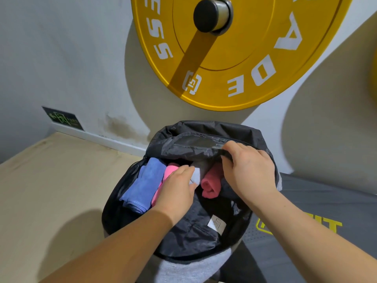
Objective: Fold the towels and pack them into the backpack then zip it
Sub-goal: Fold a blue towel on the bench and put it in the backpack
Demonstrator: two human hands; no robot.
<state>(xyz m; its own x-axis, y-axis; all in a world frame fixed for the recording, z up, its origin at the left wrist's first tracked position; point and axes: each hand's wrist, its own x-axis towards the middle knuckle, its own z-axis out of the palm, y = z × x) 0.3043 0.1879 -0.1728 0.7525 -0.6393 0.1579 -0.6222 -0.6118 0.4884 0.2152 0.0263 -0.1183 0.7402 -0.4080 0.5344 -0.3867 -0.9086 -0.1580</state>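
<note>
An open black backpack (189, 240) lies in front of me with its flap pulled back. Inside stand folded towels side by side: a blue towel (142, 184), a pink towel (170, 170), a light grey towel (196, 174) and a red rolled towel (212, 184). My left hand (177, 190) reaches into the bag, fingers on the light grey towel and over the pink one. My right hand (248, 170) grips the black upper flap (193, 146) of the backpack and holds it up. A white label (216, 223) shows on the inner lining.
A large yellow weight plate (234, 58) hangs on the wall right behind the bag. A tan wooden surface (51, 190) spreads to the left. A dark grey mat with yellow lettering (316, 217) lies to the right. A green exit sign (63, 118) sits low on the wall.
</note>
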